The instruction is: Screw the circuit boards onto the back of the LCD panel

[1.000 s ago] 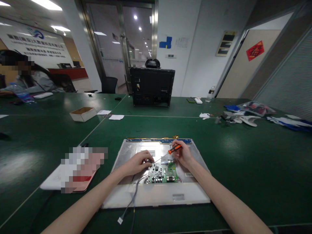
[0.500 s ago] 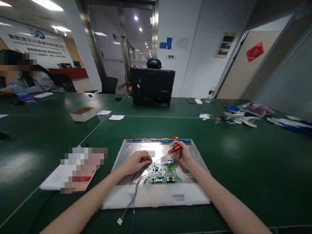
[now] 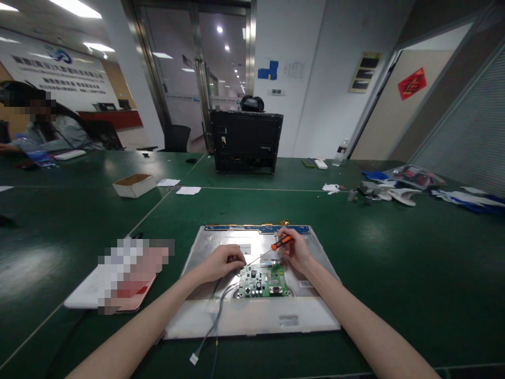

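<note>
A flat monitor panel (image 3: 307, 316) lies back-up on the green table, with a small green circuit board (image 3: 263, 281) on its metal back. My right hand (image 3: 296, 249) grips an orange-handled screwdriver (image 3: 282, 241) whose thin shaft slants down-left toward the board's top-left corner. My left hand (image 3: 223, 261) rests on the panel at that corner, fingers curled next to the shaft's tip; whether they pinch anything is hidden. Grey cables (image 3: 214, 322) run from the board over the panel's front edge to a white plug (image 3: 193, 358).
A white and pink flat object (image 3: 118, 279) lies left of the panel. Further back stand a black monitor housing (image 3: 246, 140), a small cardboard box (image 3: 134, 185) and paper scraps. Bags and loose parts (image 3: 398, 184) litter the right. A person sits at the far left (image 3: 51, 131).
Almost nothing: my hands and the screwdriver stay at the board's top-left corner, with only slight shifts of the view.
</note>
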